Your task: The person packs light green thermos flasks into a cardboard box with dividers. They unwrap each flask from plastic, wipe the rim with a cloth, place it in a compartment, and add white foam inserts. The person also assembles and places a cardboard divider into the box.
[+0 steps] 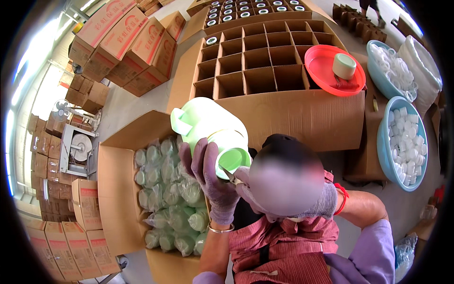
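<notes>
A pale green jug [208, 120] with a side handle is held tilted, its round open mouth turned toward me. My left hand [208, 173], in a purple-grey knit glove, is wrapped round the jug's neck from below. My right hand [247, 189], gloved alike, is closed on a small dark metal blade [230, 175] whose tip reaches the lower rim of the mouth. Much of that right hand is hidden behind a blurred patch. Below the jug, an open carton [113, 189] contains several pale green pieces in clear plastic bags [165, 203].
A carton with cardboard dividers [293, 113] stands ahead, and a red basin [326, 83] with a light green cup [344, 66] rests on its right corner. To the right, blue basins hold white caps [405, 146] and white rings [390, 66]. Closed cartons [127, 42] are stacked left.
</notes>
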Action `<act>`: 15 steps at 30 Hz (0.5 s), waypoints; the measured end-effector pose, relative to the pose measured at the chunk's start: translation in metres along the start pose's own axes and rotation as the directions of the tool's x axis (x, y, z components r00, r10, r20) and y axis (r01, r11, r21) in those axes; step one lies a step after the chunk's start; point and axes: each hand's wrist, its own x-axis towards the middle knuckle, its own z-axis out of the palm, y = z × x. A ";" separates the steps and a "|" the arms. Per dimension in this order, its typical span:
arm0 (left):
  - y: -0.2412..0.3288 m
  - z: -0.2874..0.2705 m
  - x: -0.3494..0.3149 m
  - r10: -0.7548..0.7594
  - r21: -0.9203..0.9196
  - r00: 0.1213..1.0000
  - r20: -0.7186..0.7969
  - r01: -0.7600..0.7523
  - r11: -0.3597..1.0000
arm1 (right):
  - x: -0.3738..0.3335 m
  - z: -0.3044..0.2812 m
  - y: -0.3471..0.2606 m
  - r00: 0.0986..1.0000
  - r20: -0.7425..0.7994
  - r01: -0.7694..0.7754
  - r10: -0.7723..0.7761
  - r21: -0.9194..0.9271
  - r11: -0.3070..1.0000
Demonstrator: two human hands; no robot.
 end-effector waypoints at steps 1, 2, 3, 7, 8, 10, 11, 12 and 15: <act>0.000 0.000 -0.001 -0.010 0.002 1.000 0.014 0.010 1.000 | 0.000 -0.002 0.000 0.992 -0.016 0.118 -0.123 -0.182 0.976; 0.000 -0.001 -0.001 -0.019 0.005 0.999 0.028 0.019 1.000 | -0.002 -0.002 0.002 0.987 -0.007 0.156 -0.161 -0.223 0.962; -0.001 -0.002 -0.002 -0.012 0.014 0.998 0.065 0.011 1.000 | -0.003 -0.001 0.004 0.980 0.004 0.193 -0.199 -0.263 0.945; -0.001 0.007 -0.004 -0.013 -0.042 0.990 0.144 0.020 0.999 | -0.019 0.009 0.024 0.990 -0.036 0.126 -0.137 -0.220 0.967; -0.003 0.005 -0.003 -0.033 -0.068 0.992 0.123 0.041 0.997 | -0.013 -0.002 0.023 0.996 0.040 0.087 -0.079 -0.238 0.967; -0.014 -0.001 -0.003 -0.069 -0.093 0.990 0.121 0.080 0.992 | 0.003 -0.027 0.019 0.961 0.214 -0.079 0.173 -0.389 0.918; -0.018 -0.002 -0.002 -0.108 -0.078 0.985 0.131 0.119 0.990 | 0.004 -0.040 0.030 0.971 0.089 -0.196 0.223 -0.246 0.949; -0.021 -0.006 -0.003 -0.148 -0.061 0.979 0.142 0.158 0.986 | 0.006 -0.047 0.045 0.942 0.010 -0.328 0.337 -0.204 0.922; -0.014 -0.021 0.002 -0.391 -0.248 0.916 0.086 0.399 0.883 | -0.004 -0.071 0.123 0.843 -0.219 -0.537 0.491 -0.373 0.756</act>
